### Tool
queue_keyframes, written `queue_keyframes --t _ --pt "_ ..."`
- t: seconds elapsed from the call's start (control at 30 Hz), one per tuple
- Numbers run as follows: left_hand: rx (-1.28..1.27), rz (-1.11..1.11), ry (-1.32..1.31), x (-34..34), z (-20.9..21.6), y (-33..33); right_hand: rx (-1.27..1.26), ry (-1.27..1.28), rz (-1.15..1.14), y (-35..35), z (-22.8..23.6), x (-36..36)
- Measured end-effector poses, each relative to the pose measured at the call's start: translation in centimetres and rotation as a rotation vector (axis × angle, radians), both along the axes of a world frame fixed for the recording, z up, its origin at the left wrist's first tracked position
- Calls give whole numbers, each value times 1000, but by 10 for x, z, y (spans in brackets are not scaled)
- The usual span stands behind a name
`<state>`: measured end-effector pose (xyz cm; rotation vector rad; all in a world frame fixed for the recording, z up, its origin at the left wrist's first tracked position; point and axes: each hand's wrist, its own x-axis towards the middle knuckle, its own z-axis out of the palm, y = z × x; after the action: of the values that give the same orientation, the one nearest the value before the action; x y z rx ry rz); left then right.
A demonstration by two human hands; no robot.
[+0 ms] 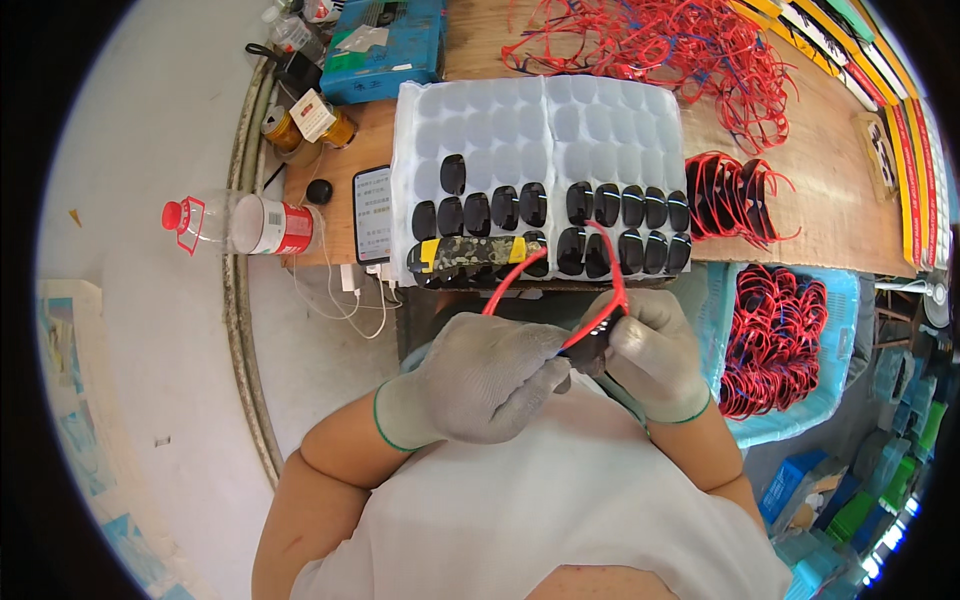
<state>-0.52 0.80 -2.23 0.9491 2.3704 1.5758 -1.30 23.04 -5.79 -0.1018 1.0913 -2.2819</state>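
Between my gloved hands is a pair of red-framed sunglasses [612,262] with its temples pointing away from me. My left hand [492,377], in a grey glove, is closed on one side of the frame, next to a dark lens [590,345]. At the other side, my right hand [655,350] pinches the frame and lens edge. Just beyond lies a white moulded lens tray [490,105]; dark lenses [533,203] fill its nearer rows, and the far pockets hold none. A yellow-and-patterned strip [470,252] rests over part of its nearest row.
A heap of red frames [680,50] covers the table's far side. Assembled sunglasses [735,198] stand in a row right of the tray. A blue basket [840,340] of red glasses sits lower right. On the left are a phone [372,215], a plastic bottle [245,222] and a blue box [385,50].
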Motion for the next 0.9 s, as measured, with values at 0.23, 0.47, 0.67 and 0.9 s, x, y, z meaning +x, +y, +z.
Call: queue_keyframes --t 0.23,0.47,0.67,0.9 --pt "-173 52 243 6 6 0 18 -150 41 -10 9 -2" --pt "-7 69 -151 -6 28 -6 242 236 -18 -6 41 -3" --pt "13 158 -108 0 31 5 483 483 -45 -13 52 -8" --pt "-97 155 182 -8 28 12 440 462 -129 -12 39 -12"
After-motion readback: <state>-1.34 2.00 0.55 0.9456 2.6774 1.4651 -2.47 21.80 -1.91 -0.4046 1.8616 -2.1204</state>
